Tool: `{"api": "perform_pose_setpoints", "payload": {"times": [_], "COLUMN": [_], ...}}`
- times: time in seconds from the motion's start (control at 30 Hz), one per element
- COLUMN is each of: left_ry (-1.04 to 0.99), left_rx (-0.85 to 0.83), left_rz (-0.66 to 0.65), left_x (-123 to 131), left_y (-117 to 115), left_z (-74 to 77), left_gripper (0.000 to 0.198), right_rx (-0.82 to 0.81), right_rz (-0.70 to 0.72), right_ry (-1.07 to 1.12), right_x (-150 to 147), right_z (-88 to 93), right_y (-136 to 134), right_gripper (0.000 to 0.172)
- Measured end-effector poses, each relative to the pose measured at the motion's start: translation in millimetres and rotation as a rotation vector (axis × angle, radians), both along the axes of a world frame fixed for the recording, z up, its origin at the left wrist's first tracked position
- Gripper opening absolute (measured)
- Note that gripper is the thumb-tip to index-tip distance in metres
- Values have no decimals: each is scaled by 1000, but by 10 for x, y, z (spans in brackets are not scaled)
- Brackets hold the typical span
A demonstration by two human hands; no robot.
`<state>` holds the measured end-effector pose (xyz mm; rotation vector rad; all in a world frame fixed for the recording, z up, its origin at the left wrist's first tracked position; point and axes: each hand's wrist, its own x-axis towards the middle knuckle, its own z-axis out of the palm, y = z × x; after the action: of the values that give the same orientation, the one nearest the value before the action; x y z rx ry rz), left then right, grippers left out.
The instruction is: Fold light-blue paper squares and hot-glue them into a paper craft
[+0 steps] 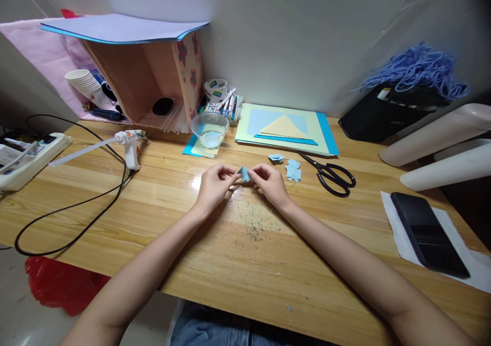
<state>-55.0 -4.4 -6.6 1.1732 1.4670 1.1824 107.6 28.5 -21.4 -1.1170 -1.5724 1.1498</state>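
A small folded piece of blue paper (244, 174) is held up between my two hands, just above the table. My left hand (217, 183) pinches its left edge between thumb and fingertips. On the other side, my right hand (269, 182) grips the right edge the same way. Right of my hands lie several cut blue paper pieces (293, 171), and a folded blue piece (275, 158) sits a little behind them. Black-handled scissors (333, 176) rest beside these, blades pointing to the back left.
A hot glue gun (131, 149) with a looping black cable stands at left near a power strip (34, 157). Behind my hands are a clear bowl (210, 126), markers (228, 105) and stacked coloured paper (322, 131). A phone (427, 233) lies at right.
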Motion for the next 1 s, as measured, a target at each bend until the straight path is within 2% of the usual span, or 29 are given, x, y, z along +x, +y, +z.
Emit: {"api": "perform_pose_setpoints", "payload": {"times": [0.1, 0.27, 0.47, 0.7, 0.87, 1.0], "left_ry": [106, 408, 488, 389, 97, -74], "left_rx": [65, 276, 339, 275, 84, 3], "left_rz": [-5, -2, -11, 19, 27, 25], "left_x": [-2, 7, 12, -2, -8, 12], "left_y": [-18, -60, -66, -45, 8, 25], "left_z": [55, 132, 139, 95, 24, 56], "left_gripper": [29, 18, 12, 13, 20, 21], "right_rx": [-4, -12, 24, 119, 115, 100], "right_rz": [6, 27, 45, 45, 26, 18], "right_ry": [4, 8, -17, -92, -92, -99], "right_x": [1, -1, -13, -15, -13, -15], "right_z": [-1, -5, -11, 45, 53, 41], "right_y": [-1, -3, -31, -90, -89, -78], "right_gripper": [25, 26, 22, 18, 18, 19]}}
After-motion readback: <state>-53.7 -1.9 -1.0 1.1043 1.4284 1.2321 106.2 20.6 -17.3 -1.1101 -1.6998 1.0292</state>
